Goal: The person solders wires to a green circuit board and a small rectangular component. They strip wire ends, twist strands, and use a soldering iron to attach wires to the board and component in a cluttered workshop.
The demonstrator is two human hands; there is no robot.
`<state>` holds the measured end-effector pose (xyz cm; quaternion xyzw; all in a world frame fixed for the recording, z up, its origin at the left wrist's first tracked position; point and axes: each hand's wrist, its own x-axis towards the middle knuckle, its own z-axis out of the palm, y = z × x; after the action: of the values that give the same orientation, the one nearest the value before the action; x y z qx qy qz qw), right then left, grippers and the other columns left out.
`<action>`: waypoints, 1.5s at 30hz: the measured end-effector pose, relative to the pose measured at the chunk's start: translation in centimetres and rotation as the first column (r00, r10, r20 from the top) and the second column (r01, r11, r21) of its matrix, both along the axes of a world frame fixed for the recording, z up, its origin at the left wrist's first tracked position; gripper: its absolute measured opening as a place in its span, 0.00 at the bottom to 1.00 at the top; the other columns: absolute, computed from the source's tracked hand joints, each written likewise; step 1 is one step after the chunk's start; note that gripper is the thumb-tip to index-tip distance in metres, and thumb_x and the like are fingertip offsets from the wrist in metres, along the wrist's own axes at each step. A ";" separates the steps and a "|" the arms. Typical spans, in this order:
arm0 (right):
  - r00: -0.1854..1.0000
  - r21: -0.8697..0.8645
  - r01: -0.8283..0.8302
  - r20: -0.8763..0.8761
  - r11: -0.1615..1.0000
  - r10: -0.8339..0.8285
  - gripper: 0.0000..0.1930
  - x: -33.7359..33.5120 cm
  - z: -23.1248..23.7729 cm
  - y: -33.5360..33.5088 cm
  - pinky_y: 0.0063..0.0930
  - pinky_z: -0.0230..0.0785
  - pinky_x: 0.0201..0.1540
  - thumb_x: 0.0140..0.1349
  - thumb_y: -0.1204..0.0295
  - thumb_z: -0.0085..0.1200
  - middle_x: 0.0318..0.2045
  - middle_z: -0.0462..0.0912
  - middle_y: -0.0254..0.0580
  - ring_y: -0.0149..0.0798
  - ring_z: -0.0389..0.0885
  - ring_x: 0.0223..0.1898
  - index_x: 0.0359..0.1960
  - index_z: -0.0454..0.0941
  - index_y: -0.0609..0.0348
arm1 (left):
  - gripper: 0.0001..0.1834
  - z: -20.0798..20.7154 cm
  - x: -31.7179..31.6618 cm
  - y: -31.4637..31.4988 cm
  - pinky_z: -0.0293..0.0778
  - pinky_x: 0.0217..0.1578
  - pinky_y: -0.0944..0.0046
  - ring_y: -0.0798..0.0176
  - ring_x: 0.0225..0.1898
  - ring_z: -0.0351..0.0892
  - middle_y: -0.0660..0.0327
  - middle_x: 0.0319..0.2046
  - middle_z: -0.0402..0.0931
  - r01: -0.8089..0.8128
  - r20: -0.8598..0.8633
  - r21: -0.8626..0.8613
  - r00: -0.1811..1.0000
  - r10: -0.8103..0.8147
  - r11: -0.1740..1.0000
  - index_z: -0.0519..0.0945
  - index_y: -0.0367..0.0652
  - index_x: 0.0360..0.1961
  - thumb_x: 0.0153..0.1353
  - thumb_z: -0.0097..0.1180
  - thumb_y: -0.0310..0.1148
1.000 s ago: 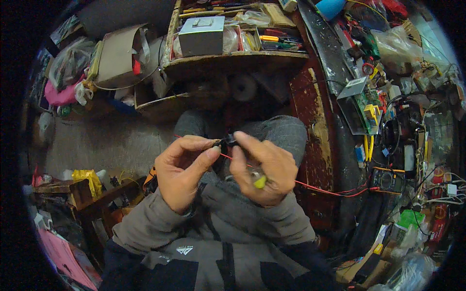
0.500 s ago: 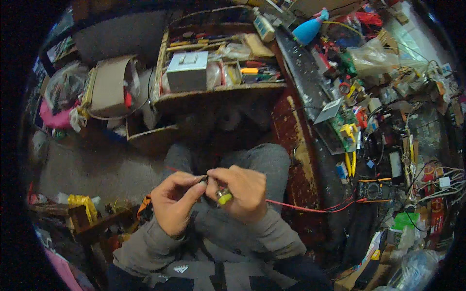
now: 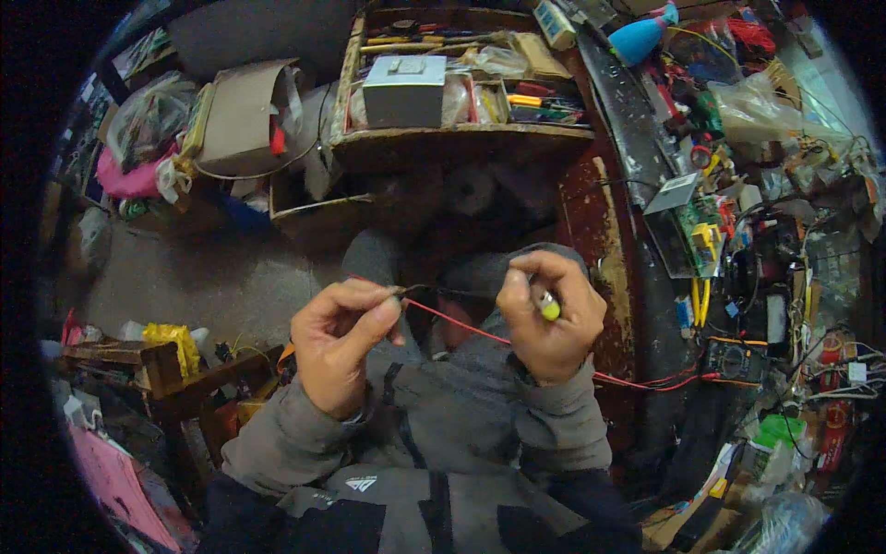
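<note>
My left hand (image 3: 334,346) is closed, its thumb and forefinger pinching a red wire (image 3: 457,322) together with a thin dark strand (image 3: 441,291). This strand stretches across to the fingertips of my right hand (image 3: 556,328), which is curled shut. Out of the right fist pokes a small object with a metal part and a yellow-green end (image 3: 550,311); its kind cannot be made out. Passing behind that hand, the red wire goes on toward a dark multimeter (image 3: 736,361) with orange edges on the right. Both hands are above my lap.
Ahead lies an open wooden drawer (image 3: 471,137) of tools, with a grey metal box (image 3: 403,97) on it. The bench at right carries yellow-handled pliers (image 3: 700,303), a blue bottle (image 3: 639,40) and tangled cables. A cardboard box (image 3: 242,120) sits at far left.
My hands have moved apart: the right one went right and up, drawing the dark strand out between them. The left still pinches the wire. The whole view has shifted somewhat.
</note>
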<state>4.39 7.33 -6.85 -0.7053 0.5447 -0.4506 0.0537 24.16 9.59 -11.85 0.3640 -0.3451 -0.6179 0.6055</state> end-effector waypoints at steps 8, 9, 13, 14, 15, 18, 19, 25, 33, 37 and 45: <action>0.992 -0.182 0.041 0.127 0.982 -0.017 0.05 1.1 0.9 1.1 0.29 0.64 0.17 0.56 0.76 0.65 0.17 0.78 0.41 0.35 0.74 0.14 0.28 0.80 0.60 | 0.05 0.0 -0.6 -0.5 0.73 0.30 0.69 0.67 0.31 0.77 0.55 0.35 0.81 -0.052 -0.070 0.056 0.996 0.056 0.997 0.80 0.34 0.38 0.61 0.60 0.23; 0.996 -0.159 -0.056 0.053 0.986 0.065 0.04 1.1 1.2 1.1 0.26 0.64 0.20 0.56 0.78 0.63 0.18 0.78 0.40 0.33 0.74 0.16 0.31 0.81 0.63 | 0.05 0.0 -0.6 -0.4 0.73 0.30 0.68 0.67 0.31 0.76 0.56 0.36 0.80 -0.058 -0.021 0.043 0.998 0.059 0.997 0.79 0.35 0.37 0.61 0.59 0.23; 0.952 -0.045 -0.224 -0.224 0.974 0.209 0.14 1.3 1.5 0.6 0.25 0.64 0.20 0.48 0.82 0.64 0.19 0.74 0.40 0.34 0.73 0.17 0.39 0.83 0.63 | 0.04 0.1 -0.9 -0.1 0.73 0.31 0.69 0.68 0.32 0.76 0.57 0.36 0.79 -0.018 0.085 -0.023 0.996 0.020 1.000 0.78 0.36 0.36 0.60 0.59 0.21; 0.948 -0.041 -0.249 -0.216 0.968 0.234 0.18 1.3 1.5 0.5 0.27 0.64 0.20 0.46 0.81 0.64 0.20 0.74 0.38 0.35 0.74 0.17 0.42 0.82 0.62 | 0.03 0.1 -1.1 0.0 0.72 0.32 0.69 0.69 0.32 0.75 0.58 0.35 0.79 -0.030 0.121 -0.057 0.992 0.037 0.998 0.78 0.36 0.36 0.60 0.59 0.21; 0.934 -0.002 -0.282 -0.231 0.959 0.274 0.22 1.2 1.4 0.2 0.29 0.65 0.19 0.43 0.79 0.64 0.22 0.74 0.37 0.36 0.74 0.17 0.45 0.82 0.61 | 0.03 0.1 -1.2 0.1 0.72 0.32 0.69 0.69 0.33 0.75 0.58 0.35 0.78 -0.037 0.136 -0.084 0.990 0.048 0.996 0.78 0.36 0.36 0.60 0.59 0.21; 0.901 0.061 -0.353 -0.245 0.934 0.356 0.26 1.2 1.0 -0.4 0.32 0.67 0.20 0.36 0.75 0.62 0.23 0.73 0.36 0.38 0.76 0.20 0.44 0.81 0.59 | 0.04 0.4 -1.3 0.3 0.72 0.34 0.70 0.70 0.33 0.75 0.59 0.35 0.78 -0.044 0.151 -0.129 0.987 0.064 0.991 0.79 0.36 0.36 0.59 0.59 0.20; 0.894 0.069 -0.378 -0.233 0.923 0.383 0.24 1.2 0.9 -0.5 0.32 0.67 0.20 0.36 0.75 0.63 0.23 0.73 0.36 0.38 0.76 0.20 0.43 0.81 0.59 | 0.04 0.5 -1.2 0.3 0.72 0.34 0.70 0.70 0.33 0.75 0.60 0.35 0.78 -0.040 0.149 -0.135 0.987 0.061 0.990 0.79 0.36 0.36 0.59 0.59 0.21; 0.911 0.040 -0.362 -0.195 0.931 0.362 0.17 1.4 0.4 -0.6 0.34 0.67 0.21 0.36 0.73 0.64 0.23 0.71 0.37 0.40 0.77 0.21 0.33 0.80 0.58 | 0.09 1.3 -0.8 0.2 0.73 0.41 0.72 0.71 0.37 0.77 0.59 0.36 0.80 0.116 0.165 0.003 0.980 -0.115 0.993 0.81 0.33 0.42 0.60 0.61 0.22; 0.901 -0.049 -0.339 -0.305 0.940 0.309 0.12 1.2 0.4 -1.1 0.35 0.62 0.19 0.37 0.68 0.63 0.20 0.65 0.37 0.40 0.72 0.18 0.25 0.76 0.56 | 0.08 1.5 -0.3 -0.2 0.71 0.27 0.72 0.72 0.28 0.76 0.60 0.32 0.80 0.197 0.100 0.166 0.971 -0.215 0.966 0.82 0.35 0.39 0.59 0.63 0.26; 0.880 -0.080 -0.344 -0.374 0.936 0.292 0.11 1.1 0.6 -1.1 0.34 0.59 0.18 0.38 0.67 0.62 0.18 0.63 0.36 0.39 0.69 0.17 0.22 0.75 0.56 | 0.06 1.8 -0.2 0.1 0.71 0.24 0.71 0.70 0.26 0.75 0.59 0.29 0.79 0.193 0.080 0.180 0.974 -0.210 0.965 0.82 0.35 0.35 0.57 0.63 0.26; 0.859 -0.118 -0.375 -0.417 0.919 0.297 0.10 0.8 1.1 -0.9 0.30 0.59 0.16 0.33 0.77 0.61 0.15 0.68 0.36 0.38 0.70 0.14 0.23 0.80 0.60 | 0.05 2.2 0.2 0.6 0.70 0.22 0.71 0.69 0.23 0.75 0.58 0.27 0.77 0.224 0.018 0.167 0.973 -0.230 0.960 0.82 0.34 0.34 0.56 0.63 0.23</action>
<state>5.21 6.40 -5.80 -0.8670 0.3653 -0.3355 -0.0472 24.33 10.23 -9.60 0.3820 -0.3437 -0.7027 0.4921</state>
